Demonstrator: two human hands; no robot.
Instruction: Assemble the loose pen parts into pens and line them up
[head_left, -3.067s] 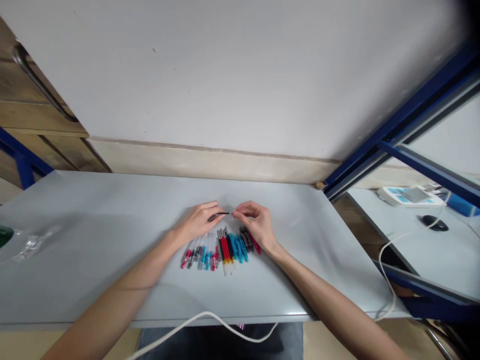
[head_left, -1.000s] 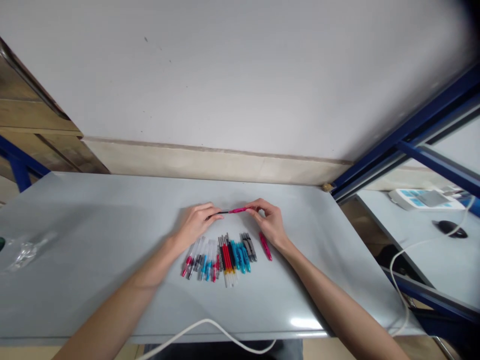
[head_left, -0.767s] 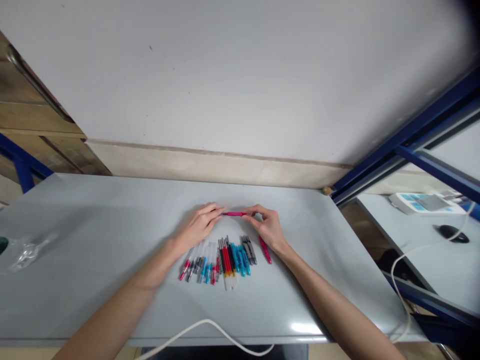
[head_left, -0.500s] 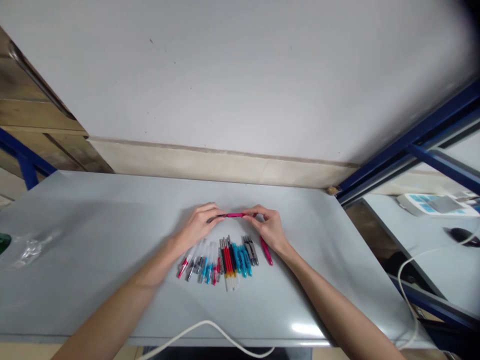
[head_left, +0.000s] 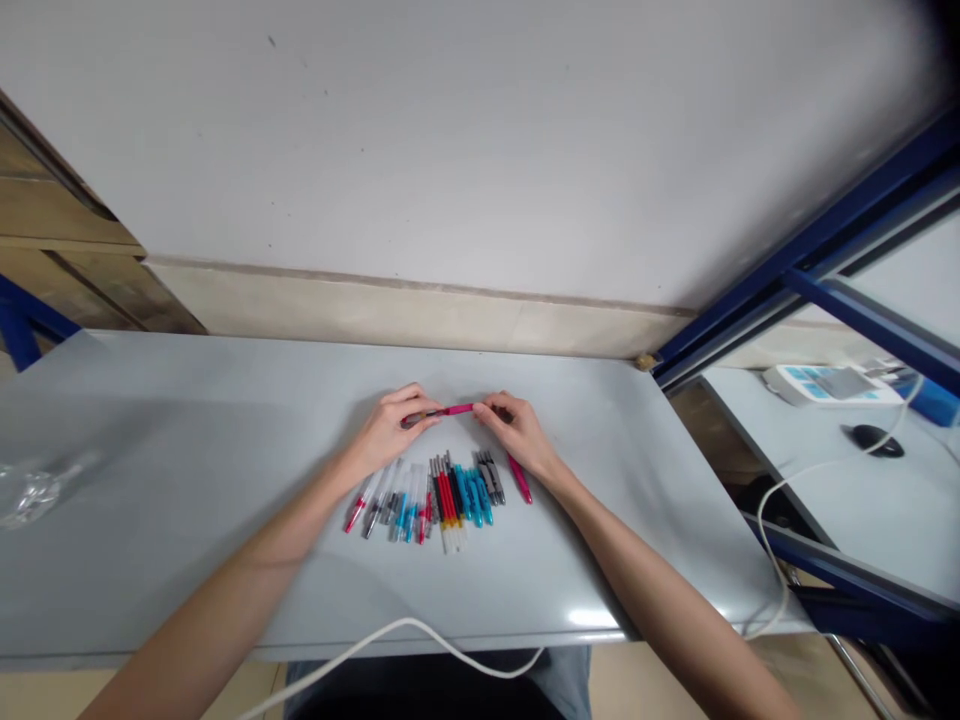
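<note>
Between my two hands, a pink pen (head_left: 459,409) is held above the grey table, tilted slightly up to the right. My left hand (head_left: 390,425) pinches its dark left end. The fingers of my right hand (head_left: 517,428) are closed at the pink right end, covering its tip. Close below lie clear pen barrels (head_left: 375,495) with coloured ends, and a bunch of red and black pen refills (head_left: 448,495). Light-blue pen parts (head_left: 474,497) and grey pen parts (head_left: 490,478) lie beside them. Another pink pen part (head_left: 520,482) rests under my right wrist.
A crumpled clear plastic piece (head_left: 34,490) lies at the table's left. A white cable (head_left: 405,622) loops across the front edge. Blue metal frame bars (head_left: 750,285) rise at the right; beyond them a second table bears a white device (head_left: 829,385) and a black mouse (head_left: 876,440).
The camera view has shifted, so the scene sits higher and further left. The pink pen has gone from nearly level to slightly tilted, both hands still on it.
</note>
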